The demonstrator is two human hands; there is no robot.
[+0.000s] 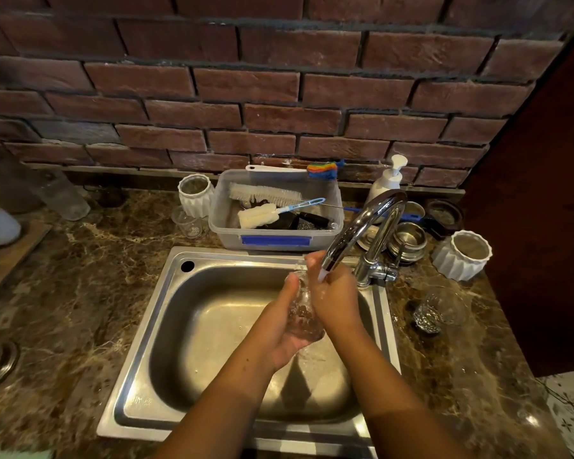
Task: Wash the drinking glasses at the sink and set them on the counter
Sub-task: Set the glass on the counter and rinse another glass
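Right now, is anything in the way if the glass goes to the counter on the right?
Mostly clear. The glass sits in both hands over the sink. Only the faucet stands nearby, and another glass already takes part of that counter.

Wall: dark red brick with grey mortar, running behind the counter. Counter: brown marble-patterned stone with pale veining, glossy, catching small highlights. Panel: dark reddish-brown, upright at the right edge, meeting the brick wall. Floor: pale patterned tile, seen at lower right. Light: dim and warm.
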